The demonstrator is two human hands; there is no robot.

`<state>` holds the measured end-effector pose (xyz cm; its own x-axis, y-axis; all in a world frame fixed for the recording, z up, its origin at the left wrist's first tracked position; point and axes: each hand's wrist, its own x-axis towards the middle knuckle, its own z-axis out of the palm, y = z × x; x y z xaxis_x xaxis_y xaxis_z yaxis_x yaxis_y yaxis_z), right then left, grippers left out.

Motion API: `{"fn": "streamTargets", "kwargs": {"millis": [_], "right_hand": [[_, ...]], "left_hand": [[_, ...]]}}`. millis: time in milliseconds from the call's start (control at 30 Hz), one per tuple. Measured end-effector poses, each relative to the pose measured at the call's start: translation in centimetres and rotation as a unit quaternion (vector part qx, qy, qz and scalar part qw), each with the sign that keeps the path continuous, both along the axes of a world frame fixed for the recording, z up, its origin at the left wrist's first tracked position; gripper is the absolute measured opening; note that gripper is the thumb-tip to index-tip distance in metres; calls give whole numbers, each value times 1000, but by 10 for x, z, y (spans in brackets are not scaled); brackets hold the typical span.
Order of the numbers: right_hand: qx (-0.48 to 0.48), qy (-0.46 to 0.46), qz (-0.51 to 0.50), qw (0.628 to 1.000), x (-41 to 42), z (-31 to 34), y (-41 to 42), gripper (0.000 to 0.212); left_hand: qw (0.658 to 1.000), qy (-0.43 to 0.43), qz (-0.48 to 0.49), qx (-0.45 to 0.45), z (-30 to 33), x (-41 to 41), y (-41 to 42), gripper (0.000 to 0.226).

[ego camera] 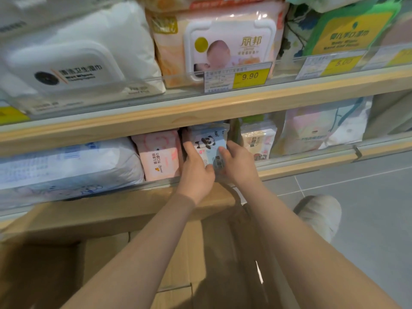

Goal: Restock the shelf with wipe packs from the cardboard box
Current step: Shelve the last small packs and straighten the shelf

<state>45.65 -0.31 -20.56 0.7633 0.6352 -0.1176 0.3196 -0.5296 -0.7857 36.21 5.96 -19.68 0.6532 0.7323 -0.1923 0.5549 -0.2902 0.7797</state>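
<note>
A light-blue wipe pack with a panda print (210, 142) stands in a slot on the lower shelf (312, 162), between a pink pack (159, 158) and a beige pack (258, 141). My left hand (196, 172) grips its left side and my right hand (236, 163) grips its right side. The pack's lower part is hidden behind my fingers. Below my forearms sits the open cardboard box (178, 253), its inside in shadow.
The upper shelf (200, 105) carries a large white pack (73, 52), a pink baby-print pack (223, 41) and a green pack (347, 30), with price tags on its clear rail. A big blue-white pack (66, 166) lies lower left. Grey floor tiles and my shoe (318, 215) are at right.
</note>
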Motion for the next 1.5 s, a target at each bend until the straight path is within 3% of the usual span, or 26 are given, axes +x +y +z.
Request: {"fn": "streamTargets", "kwargs": {"millis": [133, 233, 367, 500, 800, 933, 1033, 1133, 1200, 1300, 1500], "right_hand": [[-37, -13, -5, 999, 3, -5, 5, 35], [-67, -22, -13, 997, 6, -6, 9, 37], [-78, -36, -17, 996, 0, -3, 8, 31], [-134, -63, -14, 989, -8, -3, -2, 32], [-99, -16, -8, 995, -8, -10, 3, 42], [-56, 27, 25, 998, -9, -2, -5, 24], [-21, 35, 30, 999, -12, 11, -17, 48], [10, 26, 47, 998, -13, 19, -15, 49], [0, 42, 35, 998, -11, 19, -5, 44], [-6, 65, -9, 998, -5, 14, 10, 36], [0, 75, -49, 996, 0, 14, 18, 23]], "left_hand": [[997, 37, -60, 38, -6, 0, 5, 82], [996, 44, -62, 37, -8, 0, 6, 89], [999, 33, -29, 14, -8, 1, 3, 62], [998, 55, -29, 26, -8, 3, 1, 65], [993, 74, -11, 89, -13, 10, 8, 49], [998, 32, 5, 61, -10, 8, 5, 44], [1000, 3, 11, 21, -1, 4, 4, 28], [1000, -18, 13, -10, 3, 0, 8, 15], [1000, -15, 3, -16, 5, 0, 11, 13], [1000, 10, -22, -13, 5, 1, 13, 32], [1000, 13, -21, -12, -1, 3, 16, 27]]}}
